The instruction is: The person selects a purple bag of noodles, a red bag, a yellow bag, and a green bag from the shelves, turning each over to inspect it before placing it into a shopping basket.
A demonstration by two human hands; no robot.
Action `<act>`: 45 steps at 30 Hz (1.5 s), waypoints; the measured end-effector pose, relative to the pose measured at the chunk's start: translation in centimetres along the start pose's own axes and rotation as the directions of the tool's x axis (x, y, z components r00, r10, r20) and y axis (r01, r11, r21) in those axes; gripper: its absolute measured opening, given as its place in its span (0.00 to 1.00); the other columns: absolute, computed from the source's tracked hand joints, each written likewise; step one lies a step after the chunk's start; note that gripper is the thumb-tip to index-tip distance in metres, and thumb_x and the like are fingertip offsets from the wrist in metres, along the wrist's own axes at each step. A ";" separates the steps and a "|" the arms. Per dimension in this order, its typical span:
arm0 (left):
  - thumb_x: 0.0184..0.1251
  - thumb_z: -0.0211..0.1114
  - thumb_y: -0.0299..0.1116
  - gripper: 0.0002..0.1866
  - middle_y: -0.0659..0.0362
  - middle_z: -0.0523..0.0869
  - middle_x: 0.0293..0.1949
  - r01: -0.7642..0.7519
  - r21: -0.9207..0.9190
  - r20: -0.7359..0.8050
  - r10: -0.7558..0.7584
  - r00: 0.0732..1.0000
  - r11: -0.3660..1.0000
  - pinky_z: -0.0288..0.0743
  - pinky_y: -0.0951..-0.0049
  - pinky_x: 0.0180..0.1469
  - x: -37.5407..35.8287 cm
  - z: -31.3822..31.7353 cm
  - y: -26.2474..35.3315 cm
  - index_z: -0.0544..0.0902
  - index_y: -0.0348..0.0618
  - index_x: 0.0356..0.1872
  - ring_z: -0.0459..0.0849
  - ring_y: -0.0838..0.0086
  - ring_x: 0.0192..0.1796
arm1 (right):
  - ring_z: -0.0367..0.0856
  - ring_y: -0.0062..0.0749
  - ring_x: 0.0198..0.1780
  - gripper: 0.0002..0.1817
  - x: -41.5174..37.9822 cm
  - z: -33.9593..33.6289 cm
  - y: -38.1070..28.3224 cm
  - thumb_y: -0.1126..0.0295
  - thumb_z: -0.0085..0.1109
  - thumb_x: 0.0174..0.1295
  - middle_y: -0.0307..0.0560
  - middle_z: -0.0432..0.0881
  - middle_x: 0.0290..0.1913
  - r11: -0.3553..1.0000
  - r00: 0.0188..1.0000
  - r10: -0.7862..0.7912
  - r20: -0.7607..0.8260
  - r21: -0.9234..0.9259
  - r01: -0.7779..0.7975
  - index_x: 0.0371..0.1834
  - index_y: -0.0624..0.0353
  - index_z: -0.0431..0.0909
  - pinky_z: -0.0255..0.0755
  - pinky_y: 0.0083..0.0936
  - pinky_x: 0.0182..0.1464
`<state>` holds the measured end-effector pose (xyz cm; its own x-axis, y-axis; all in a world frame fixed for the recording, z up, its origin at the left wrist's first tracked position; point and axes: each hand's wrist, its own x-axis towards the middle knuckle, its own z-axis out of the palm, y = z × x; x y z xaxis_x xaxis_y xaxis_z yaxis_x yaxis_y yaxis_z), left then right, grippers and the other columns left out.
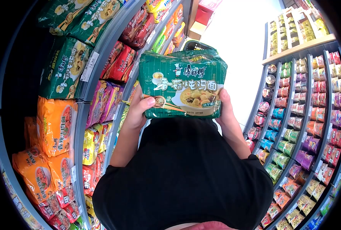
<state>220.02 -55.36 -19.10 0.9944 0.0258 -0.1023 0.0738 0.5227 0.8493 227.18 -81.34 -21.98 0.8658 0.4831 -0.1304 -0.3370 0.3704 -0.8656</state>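
A green noodle pack [184, 85] is held upright in front of my chest, its printed front with a bowl of noodles facing the camera. My left hand [141, 108] grips its left side, the thumb lying on the front. On the right side my right hand [226, 107] holds the pack's edge, with the thumb upward and the other fingers hidden behind it. Similar green packs [65, 69] lie on the shelf at the left, beside a price tag [90, 66] reading 14.90.
Orange packs [57, 126] fill the left shelf below the green ones, with red, purple and yellow packs alongside. At the right, a curved shelf [289, 126] holds rows of noodle cups. Boxes [205, 15] stand at the top, near the bright floor [239, 50].
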 end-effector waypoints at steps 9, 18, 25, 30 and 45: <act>0.61 0.68 0.40 0.44 0.49 0.77 0.67 0.006 0.006 -0.009 -0.006 1.000 1.000 0.73 0.64 0.69 -0.2 0.0 0.1 0.60 0.35 0.77 0.79 0.65 0.67 | 0.80 0.44 0.66 0.51 0.0 0.3 -0.2 0.30 0.51 0.69 0.62 0.78 0.67 1.000 1.000 0.002 -0.005 -0.010 -0.002 0.73 0.71 0.66 0.75 0.39 0.68; 0.61 0.68 0.40 0.44 0.49 0.77 0.67 -0.003 -0.001 0.000 0.003 1.000 1.000 0.73 0.64 0.69 0.0 0.1 0.2 0.60 0.35 0.77 0.79 0.65 0.67 | 0.75 0.41 0.70 0.50 0.2 0.0 -0.1 0.36 0.59 0.67 0.57 0.73 0.71 0.996 0.998 0.044 0.037 0.076 -0.047 0.78 0.66 0.59 0.69 0.38 0.72; 0.61 0.68 0.40 0.44 0.50 0.77 0.67 0.001 -0.006 0.000 -0.001 1.000 1.000 0.72 0.64 0.69 0.2 -0.1 0.1 0.61 0.35 0.77 0.79 0.65 0.67 | 0.75 0.41 0.70 0.50 0.4 -0.2 0.0 0.35 0.59 0.67 0.57 0.73 0.71 0.996 0.998 0.047 0.038 0.073 -0.049 0.78 0.66 0.59 0.69 0.38 0.72; 0.61 0.68 0.40 0.44 0.50 0.78 0.66 -0.025 0.013 -0.008 0.025 1.000 1.000 0.73 0.64 0.68 0.4 0.0 0.1 0.61 0.35 0.77 0.80 0.65 0.66 | 0.74 0.39 0.71 0.47 0.5 -0.1 -0.1 0.38 0.57 0.69 0.56 0.73 0.71 0.993 0.998 0.037 0.056 0.111 -0.043 0.78 0.65 0.59 0.68 0.37 0.72; 0.38 0.91 0.44 0.68 0.38 0.67 0.77 -0.655 0.643 0.495 0.436 0.751 0.398 0.60 0.52 0.77 0.4 5.4 1.1 0.58 0.32 0.80 0.72 0.50 0.75 | 0.77 0.36 0.66 0.25 4.3 -0.6 1.3 0.53 0.47 0.81 0.47 0.77 0.68 0.859 0.948 0.205 -0.245 0.510 -0.054 0.71 0.59 0.70 0.68 0.41 0.74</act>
<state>220.86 -59.39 -15.41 0.8165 -0.1745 0.5504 -0.5735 -0.3565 0.7376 230.66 -79.30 -23.95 0.8420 0.3393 -0.4195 -0.5247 0.6963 -0.4898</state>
